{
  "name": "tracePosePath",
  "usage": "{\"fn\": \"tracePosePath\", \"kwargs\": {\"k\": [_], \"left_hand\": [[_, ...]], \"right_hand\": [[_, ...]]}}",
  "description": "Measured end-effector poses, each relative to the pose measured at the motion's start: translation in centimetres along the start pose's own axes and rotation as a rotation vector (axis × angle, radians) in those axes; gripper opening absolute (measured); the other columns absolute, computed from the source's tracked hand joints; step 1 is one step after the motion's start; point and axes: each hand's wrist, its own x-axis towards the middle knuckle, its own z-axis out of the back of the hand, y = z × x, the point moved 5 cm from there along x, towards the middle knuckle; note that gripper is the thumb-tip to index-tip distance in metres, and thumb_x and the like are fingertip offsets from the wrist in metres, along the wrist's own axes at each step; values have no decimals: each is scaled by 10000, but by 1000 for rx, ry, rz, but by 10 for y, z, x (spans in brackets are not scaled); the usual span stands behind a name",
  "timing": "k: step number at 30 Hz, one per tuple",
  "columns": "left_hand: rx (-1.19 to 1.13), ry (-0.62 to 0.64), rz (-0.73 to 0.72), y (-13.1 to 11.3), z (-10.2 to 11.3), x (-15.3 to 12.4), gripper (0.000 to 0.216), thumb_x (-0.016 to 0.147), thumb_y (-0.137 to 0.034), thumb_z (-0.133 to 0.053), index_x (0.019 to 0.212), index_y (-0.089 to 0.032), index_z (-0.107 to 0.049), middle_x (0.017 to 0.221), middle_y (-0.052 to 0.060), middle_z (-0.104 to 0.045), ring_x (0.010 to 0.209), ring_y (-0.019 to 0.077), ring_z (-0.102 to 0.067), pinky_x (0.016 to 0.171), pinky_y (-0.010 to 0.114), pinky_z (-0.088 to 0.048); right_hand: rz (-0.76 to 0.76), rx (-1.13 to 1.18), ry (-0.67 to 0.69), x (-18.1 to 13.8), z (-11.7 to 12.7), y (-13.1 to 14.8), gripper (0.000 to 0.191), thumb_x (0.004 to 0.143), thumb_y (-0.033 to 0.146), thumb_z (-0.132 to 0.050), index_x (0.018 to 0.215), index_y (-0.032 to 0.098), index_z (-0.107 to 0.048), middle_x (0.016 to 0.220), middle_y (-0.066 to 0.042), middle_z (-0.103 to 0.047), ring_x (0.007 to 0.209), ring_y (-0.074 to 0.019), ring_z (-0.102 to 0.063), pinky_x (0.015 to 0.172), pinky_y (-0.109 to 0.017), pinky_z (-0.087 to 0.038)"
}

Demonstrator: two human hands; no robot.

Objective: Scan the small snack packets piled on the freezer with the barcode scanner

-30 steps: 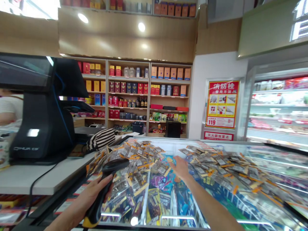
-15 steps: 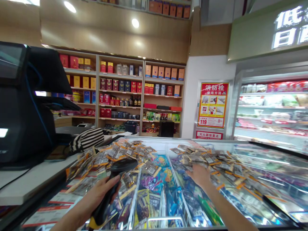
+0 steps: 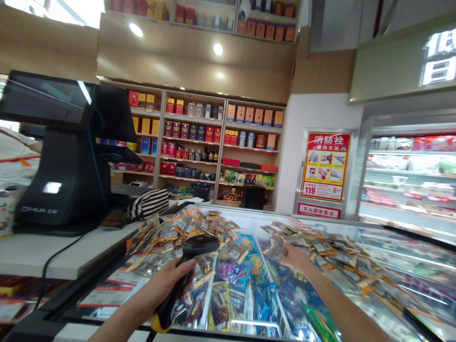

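My left hand [image 3: 174,280] is wrapped round the handle of a black and yellow barcode scanner [image 3: 201,244], its head pointing away over the freezer. Below and behind the scanner lies a heap of small clear snack packets [image 3: 181,225] with orange edges on the freezer's glass lid. My right hand [image 3: 297,260] reaches forward over the glass, its fingers curled and partly hidden, closed at a snack packet [image 3: 274,248] on the near left end of the right-hand pile [image 3: 320,242]. Through the glass, bagged frozen goods [image 3: 235,304] show in wire-divided compartments.
A black cash register [image 3: 64,180] stands on the white counter [image 3: 53,254] at left, with a striped pouch [image 3: 149,204] beside it. Shelves of boxes and bottles [image 3: 192,133] line the back wall. A red and yellow poster [image 3: 324,166] and a lit display fridge [image 3: 409,175] are at right.
The view has turned left, so the scene sits further right and more of the register shows. My left hand still holds the scanner; my right hand stays at the right-hand pile.
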Motion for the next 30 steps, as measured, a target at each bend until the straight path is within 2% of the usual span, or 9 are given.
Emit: {"fn": "tracePosePath", "kwargs": {"k": [2, 6, 9, 11, 15, 21, 30], "left_hand": [[-5, 31, -3, 0, 1, -1, 335, 703, -458, -422, 589, -145, -461, 461, -35, -452, 409, 60, -381, 434, 184, -304], [3, 22, 4, 0, -1, -2, 325, 697, -453, -438, 599, -143, -457, 468, -37, -452, 405, 54, -379, 432, 180, -301], [7, -15, 5, -1, -6, 0, 323, 687, -457, -449, 604, -145, -450, 468, -37, -451, 397, 51, -371, 420, 179, -296], [7, 14, -4, 0, -11, 2, 322, 689, -458, -445, 608, -146, -450, 464, -38, -449, 394, 51, -366, 417, 180, -295], [26, 95, -39, -2, -18, 7, 319, 704, -450, -431, 617, -143, -455, 450, -39, -442, 393, 47, -367, 425, 178, -291], [59, 91, -30, -3, -23, 15, 317, 697, -457, -438, 611, -152, -426, 445, -48, -435, 388, 44, -358, 416, 175, -276], [79, 166, -30, -7, -30, 16, 295, 694, -440, -453, 614, -157, -431, 452, -55, -432, 410, 48, -365, 448, 180, -290]], "right_hand": [[52, 55, -48, 3, 6, 10, 233, 539, 252, -501, 763, 191, -515, 691, -18, -593, 646, -171, -536, 542, -251, -337], [263, 131, -240, 3, 19, 38, 366, 533, 218, -476, 897, 188, -490, 885, -43, -569, 827, -195, -504, 710, -304, -347], [338, 144, -349, 1, 19, 57, 376, 543, 206, -451, 917, 183, -484, 910, -53, -554, 873, -204, -481, 770, -333, -319], [384, 149, -391, -1, 18, 67, 374, 546, 194, -444, 918, 187, -481, 928, -56, -550, 891, -204, -471, 784, -337, -307], [450, 133, -423, 0, 15, 79, 373, 540, 187, -454, 912, 190, -480, 951, -55, -548, 911, -208, -458, 795, -345, -294], [491, 138, -444, 1, 15, 85, 374, 538, 191, -462, 911, 183, -476, 988, -64, -538, 942, -216, -441, 811, -354, -281], [452, 181, -378, 5, 12, 86, 369, 541, 202, -469, 910, 189, -471, 996, -60, -531, 945, -211, -437, 823, -342, -278]]}}
